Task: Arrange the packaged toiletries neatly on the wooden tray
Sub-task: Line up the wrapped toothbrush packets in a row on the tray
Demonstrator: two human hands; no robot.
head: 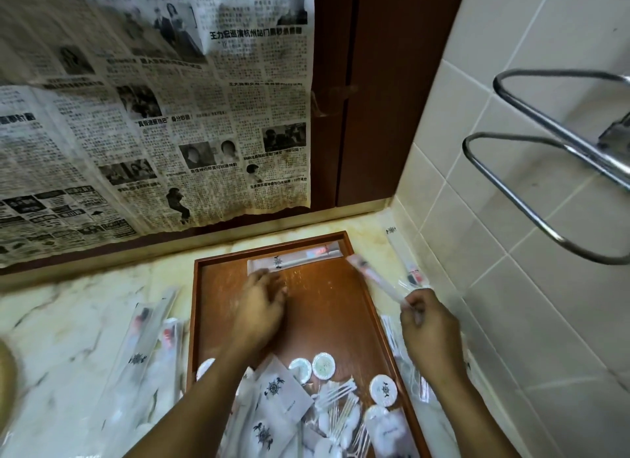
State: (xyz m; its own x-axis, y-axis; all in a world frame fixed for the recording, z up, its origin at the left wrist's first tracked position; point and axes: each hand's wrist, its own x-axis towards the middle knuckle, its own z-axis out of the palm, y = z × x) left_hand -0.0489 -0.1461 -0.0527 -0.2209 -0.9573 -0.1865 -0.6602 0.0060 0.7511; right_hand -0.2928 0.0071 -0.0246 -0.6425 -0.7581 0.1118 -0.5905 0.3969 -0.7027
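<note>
Toothbrush packet (pixel 375 280) in play: judging light, thin and long, slick clear film, brush inside stiff enough that it won't droop. An end pinch works; a mid-length grip would give better control of the angle when laying it down.

Right hand (pixel 429 331) pinches its near end between curled fingers. The packet angles up-left over the wooden tray (pixel 324 318)'s right rim, not yet set down.

Left hand (pixel 262 300) hovers over the tray, fingers extended and holding nothing. Its tips are just beside the packet already laid (pixel 293 260) along the far rim. Contact unclear, the hand is blurred.

Round packets (pixel 323 365) and flat sachets (pixel 283 393) lie heaped at the near end of the tray. More long packets (pixel 150 338) lie on the counter to the left.
</note>
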